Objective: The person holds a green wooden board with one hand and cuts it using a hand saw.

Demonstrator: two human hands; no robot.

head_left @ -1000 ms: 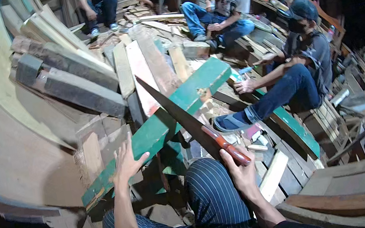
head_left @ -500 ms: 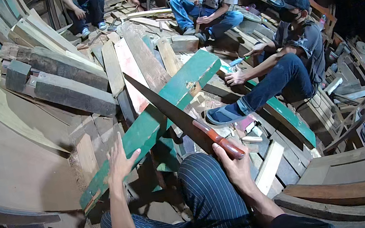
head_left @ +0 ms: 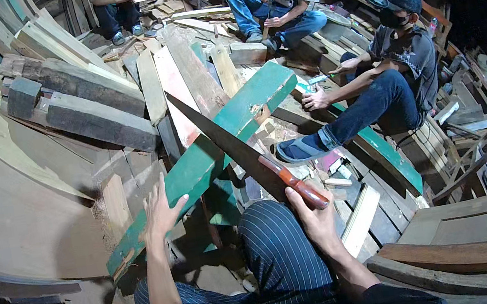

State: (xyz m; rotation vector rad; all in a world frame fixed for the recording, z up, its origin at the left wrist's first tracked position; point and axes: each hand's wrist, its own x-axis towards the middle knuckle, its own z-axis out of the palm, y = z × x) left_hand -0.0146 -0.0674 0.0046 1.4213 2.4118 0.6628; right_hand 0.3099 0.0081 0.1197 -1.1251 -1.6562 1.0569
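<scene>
A hand saw (head_left: 231, 146) with a dark blade and a reddish-brown handle points up and left across a green-painted wooden beam (head_left: 192, 173). My right hand (head_left: 317, 220) is closed round its handle, beside my raised knee. The blade lies over the beam's middle; whether its teeth touch the wood I cannot tell. My left hand (head_left: 162, 215) rests with spread fingers against the beam's nearer, left part. Bare, chipped wood shows at the beam's near end and around a knot towards its far end.
On the right a co-worker (head_left: 399, 53) sits by another green beam (head_left: 391, 158), holding a tool. Two more people (head_left: 289, 4) sit further back. Dark heavy timbers (head_left: 98, 122) are stacked at left. Planks (head_left: 182, 98) and offcuts cover the floor ahead.
My hands and the saw stay almost where they were. The person at the far left has drawn in an outstretched arm and now holds a thin strip of wood. The right co-worker's tool has shifted slightly.
</scene>
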